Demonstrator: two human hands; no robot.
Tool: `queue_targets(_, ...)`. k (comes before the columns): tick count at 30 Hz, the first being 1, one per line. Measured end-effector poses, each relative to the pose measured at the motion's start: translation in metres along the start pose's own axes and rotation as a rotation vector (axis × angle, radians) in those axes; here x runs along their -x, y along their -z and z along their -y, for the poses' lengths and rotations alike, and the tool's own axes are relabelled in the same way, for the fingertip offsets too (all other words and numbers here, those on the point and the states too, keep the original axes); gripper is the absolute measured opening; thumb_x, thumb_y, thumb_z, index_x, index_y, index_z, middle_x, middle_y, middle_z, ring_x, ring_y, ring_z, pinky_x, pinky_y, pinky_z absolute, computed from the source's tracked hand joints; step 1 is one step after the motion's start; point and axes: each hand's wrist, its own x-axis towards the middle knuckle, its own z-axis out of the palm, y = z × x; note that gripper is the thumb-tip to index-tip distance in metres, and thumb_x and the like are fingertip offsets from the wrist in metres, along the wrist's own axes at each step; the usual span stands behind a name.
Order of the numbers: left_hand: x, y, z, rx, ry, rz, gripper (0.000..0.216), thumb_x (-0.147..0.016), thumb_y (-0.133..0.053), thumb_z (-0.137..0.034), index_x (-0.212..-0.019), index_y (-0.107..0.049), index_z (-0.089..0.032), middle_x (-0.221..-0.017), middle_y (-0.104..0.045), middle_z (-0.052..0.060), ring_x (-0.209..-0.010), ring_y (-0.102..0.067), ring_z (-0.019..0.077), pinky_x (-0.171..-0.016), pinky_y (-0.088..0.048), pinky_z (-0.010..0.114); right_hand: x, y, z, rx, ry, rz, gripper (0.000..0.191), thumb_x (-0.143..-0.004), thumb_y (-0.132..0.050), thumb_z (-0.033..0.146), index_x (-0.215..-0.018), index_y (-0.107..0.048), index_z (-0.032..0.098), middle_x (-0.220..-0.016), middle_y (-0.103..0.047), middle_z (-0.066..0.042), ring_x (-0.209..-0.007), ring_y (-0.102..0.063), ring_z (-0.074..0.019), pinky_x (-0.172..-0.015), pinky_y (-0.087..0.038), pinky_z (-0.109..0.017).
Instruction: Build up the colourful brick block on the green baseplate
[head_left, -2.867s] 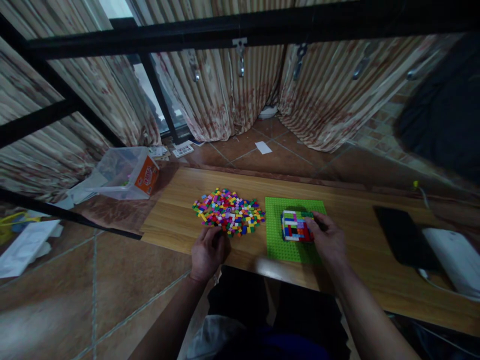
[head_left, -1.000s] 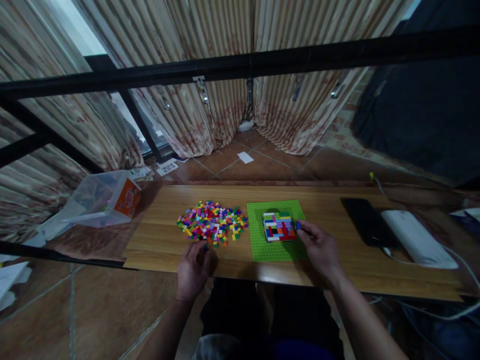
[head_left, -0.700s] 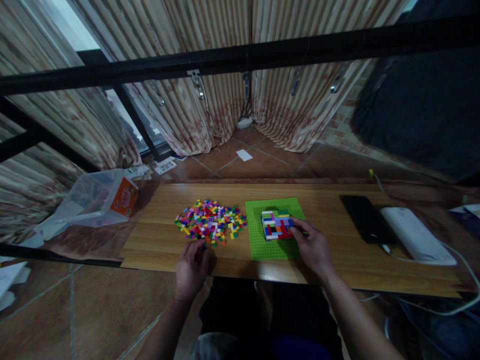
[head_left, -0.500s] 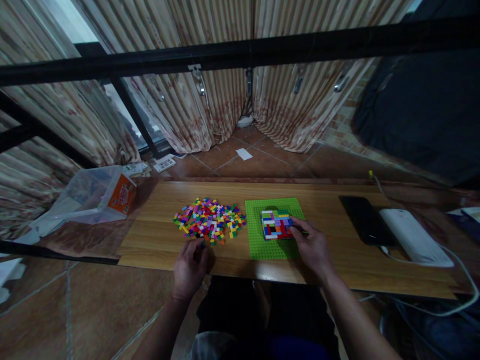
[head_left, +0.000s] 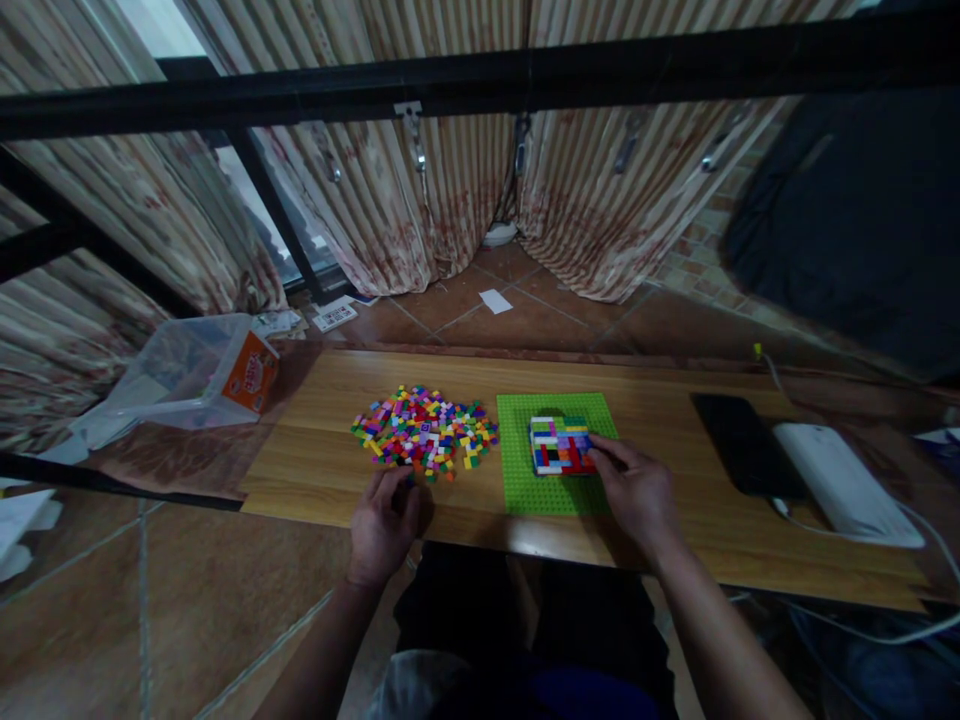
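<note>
A low rectangular build of colored toy bricks (head_left: 559, 447) sits on the green studded baseplate (head_left: 521, 492). My right hand (head_left: 641, 495) is at its right edge, thumb and fingers closed against it. The fingertips hide any single brick there. My left hand (head_left: 382, 525) rests by the table's front edge, just below a pile of loose toy bricks (head_left: 427, 430). Its thumb and forefinger are pinched together, with a small dark bluish brick (head_left: 410, 481) showing between the tips.
On the wooden table (head_left: 300, 440), a black phone (head_left: 742, 445) and a white power bank (head_left: 844, 485) with a cable lie to the right. A clear plastic box (head_left: 199, 370) with an orange label stands at left. A black rail (head_left: 465, 85) crosses beyond the table.
The view has shifted slightly, so the table scene sits a little further right. Both hands keep nearly the same places, the right one still at the build's right edge.
</note>
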Motion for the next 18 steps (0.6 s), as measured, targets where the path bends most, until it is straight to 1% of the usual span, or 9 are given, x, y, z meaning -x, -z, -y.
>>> queue_targets(4,-0.0003,0.0005,-0.0005,0.005,-0.005,0.002,0.023,-0.085,-0.055,-0.03,-0.105,-0.06,-0.02,-0.098,-0.064,0.006,-0.09,-0.064,0.019,-0.081,-0.054,0.032,-0.0004,0.0018,0.0023,0.124,0.091,0.01,0.035,-0.089,-0.048,0.04,-0.101,-0.074,0.019,-0.097,-0.073,-0.011,-0.088,-0.067,-0.0247,-0.082,-0.052,-0.041)
queue_targets(6,-0.0003,0.0006,-0.0007,0.001,-0.002,0.0,0.022,-0.085,-0.055,-0.03,-0.104,-0.06,-0.02,-0.098,-0.064,0.007,-0.09,-0.064,0.0192,-0.081,-0.054,0.033,-0.0002,0.0018,0.0017,0.144,0.104,0.009,0.035,-0.089,-0.047,0.04,-0.1,-0.074,0.019,-0.096,-0.074,-0.01,-0.088,-0.067,-0.0249,-0.082,-0.052,-0.041)
queue_targets(12,-0.0004,-0.0002,-0.0007,-0.004,0.0,0.005,0.023,-0.085,-0.055,-0.03,-0.105,-0.06,-0.021,-0.099,-0.064,0.006,-0.091,-0.065,0.0192,-0.082,-0.054,0.033,0.0017,-0.0011,-0.0027,0.068,0.023,-0.012,0.035,-0.086,-0.052,0.044,-0.099,-0.075,0.021,-0.097,-0.075,-0.01,-0.085,-0.07,-0.0247,-0.08,-0.054,-0.041)
queue_targets(18,0.0001,-0.0004,0.0003,0.01,-0.006,0.0,0.023,-0.085,-0.055,-0.03,-0.106,-0.06,-0.021,-0.098,-0.064,0.006,-0.086,-0.065,0.0178,-0.078,-0.054,0.031,0.005,-0.0011,-0.0061,-0.03,-0.046,-0.021,0.038,-0.083,-0.057,0.049,-0.102,-0.074,0.022,-0.102,-0.075,-0.009,-0.09,-0.071,-0.0257,-0.083,-0.055,-0.042)
